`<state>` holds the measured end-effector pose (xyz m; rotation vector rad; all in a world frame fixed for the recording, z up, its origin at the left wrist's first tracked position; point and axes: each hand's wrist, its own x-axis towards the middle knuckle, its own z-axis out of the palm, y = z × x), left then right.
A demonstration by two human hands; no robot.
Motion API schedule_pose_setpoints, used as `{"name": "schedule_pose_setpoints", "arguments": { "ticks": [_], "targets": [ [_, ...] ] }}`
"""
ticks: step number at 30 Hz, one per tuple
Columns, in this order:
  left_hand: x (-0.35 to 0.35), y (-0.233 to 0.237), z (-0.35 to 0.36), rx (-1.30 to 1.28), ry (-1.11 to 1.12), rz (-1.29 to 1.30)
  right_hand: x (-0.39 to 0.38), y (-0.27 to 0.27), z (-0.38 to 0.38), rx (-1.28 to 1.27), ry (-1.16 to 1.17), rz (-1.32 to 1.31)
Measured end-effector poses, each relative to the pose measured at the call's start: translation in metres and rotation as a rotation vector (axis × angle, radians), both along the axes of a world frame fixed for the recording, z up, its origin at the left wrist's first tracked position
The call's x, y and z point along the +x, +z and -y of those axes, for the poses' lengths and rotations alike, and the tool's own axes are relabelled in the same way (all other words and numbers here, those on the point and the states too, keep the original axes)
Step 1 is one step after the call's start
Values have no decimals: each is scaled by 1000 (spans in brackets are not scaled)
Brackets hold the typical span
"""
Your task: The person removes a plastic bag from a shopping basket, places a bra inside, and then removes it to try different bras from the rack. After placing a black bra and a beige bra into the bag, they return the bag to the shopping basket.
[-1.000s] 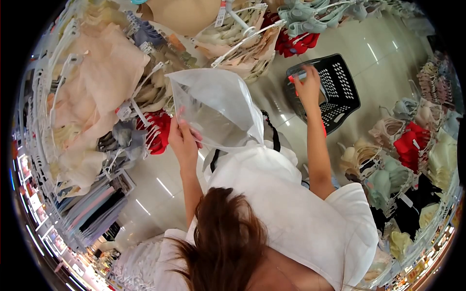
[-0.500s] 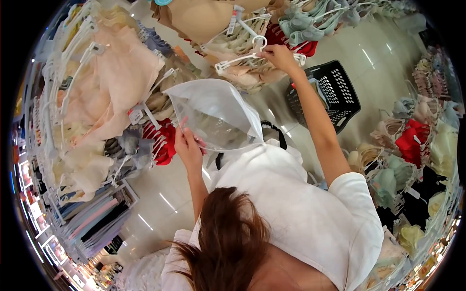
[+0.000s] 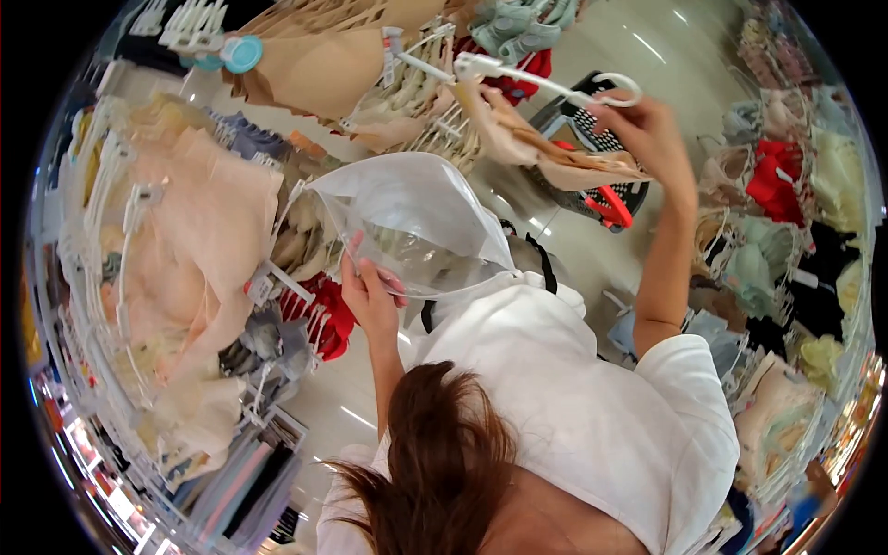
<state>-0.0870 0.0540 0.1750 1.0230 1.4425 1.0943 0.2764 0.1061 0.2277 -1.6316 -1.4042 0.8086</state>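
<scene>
My left hand [image 3: 372, 294] grips the near edge of a clear and white plastic bag [image 3: 421, 217], whose mouth is spread wide in front of my body. My right hand [image 3: 638, 129] is closed on a white hanger [image 3: 546, 81] near its hook, up and to the right of the bag. From this hanger hangs a beige bra [image 3: 513, 134], tilted, with its cups below the bar. The bra and the bag do not touch.
A black basket [image 3: 634, 196] with a red handle [image 3: 610, 205] stands on the floor beyond the bra. Racks of hanging garments [image 3: 185, 231] line the left side, with more garments [image 3: 758, 259] on the right. Folded garments [image 3: 245, 490] lie at the lower left.
My right hand has moved right from the rack, bringing the hanger and beige bra away from the other bras. The basket's red handle now shows. My left hand still holds the bag.
</scene>
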Motion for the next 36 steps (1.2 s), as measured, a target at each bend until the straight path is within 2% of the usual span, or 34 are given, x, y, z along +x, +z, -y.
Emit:
{"name": "schedule_pose_setpoints", "arguments": {
  "ticks": [4, 6, 8, 11, 13, 16, 17, 19, 23, 26, 28, 36],
  "targets": [
    [20, 12, -14, -43, -101, 26, 17, 44, 42, 197, -243, 118],
    [34, 16, -18, -49, -208, 110, 19, 66, 59, 182, -401, 216],
    [46, 25, -22, -35, -289, 125, 30, 73, 68, 266, -445, 335],
    [71, 52, -28, -8, -356, 170, 45, 77, 71, 270, -384, 400],
    [89, 67, -33, 76, -409, 172, 52, 76, 64, 389, -200, 520],
    [116, 83, -40, 233, -445, 220, 76, 90, 57, 166, -124, 568],
    [130, 95, -44, 258, -444, 213, 86, 94, 54, 171, -114, 576],
    [160, 117, -52, 292, -459, 253, 108, 105, 50, 347, -70, 593],
    [232, 157, -73, 347, -572, 275, 153, 136, 59, 385, -79, 761],
    [283, 160, -88, 424, -664, 293, 182, 146, 66, 346, -88, 813],
    [309, 161, -94, 466, -752, 399, 201, 146, 65, 301, -91, 806],
    [368, 165, -107, 456, -750, 401, 261, 120, 66, 143, -36, 785]
  ]
}}
